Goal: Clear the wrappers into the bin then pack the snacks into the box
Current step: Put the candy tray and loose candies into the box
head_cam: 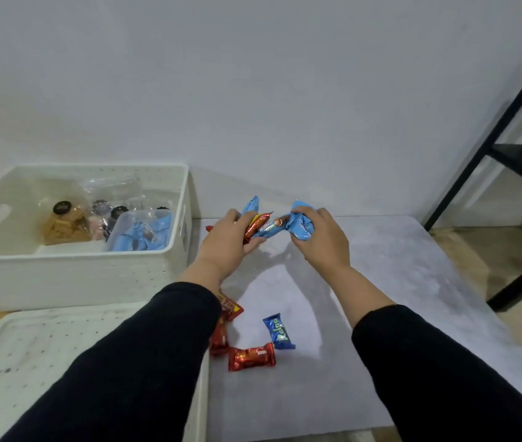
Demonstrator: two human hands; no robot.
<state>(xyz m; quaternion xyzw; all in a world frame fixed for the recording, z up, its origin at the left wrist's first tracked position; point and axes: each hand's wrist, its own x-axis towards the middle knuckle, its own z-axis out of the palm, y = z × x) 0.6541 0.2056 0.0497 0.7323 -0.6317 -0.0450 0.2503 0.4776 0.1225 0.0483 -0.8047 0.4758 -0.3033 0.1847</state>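
My left hand (226, 239) grips a bunch of snack packets (258, 223), light blue and red-orange ones, above the far part of the grey table. My right hand (323, 239) is closed on a crumpled light blue packet (299, 224) that touches the bunch. On the table nearer me lie a dark blue packet (279, 331), a red packet (251, 357) and more red and orange packets (226, 317) partly hidden by my left sleeve. A white perforated box (176, 250) at the left holds bagged biscuits and blue packets. A second white box (30, 346) stands at the lower left.
The grey table (397, 298) runs from the boxes to the right, with its edge at the right and front. A black metal frame (489, 148) stands on the wooden floor beyond the table's right corner. A white wall lies behind.
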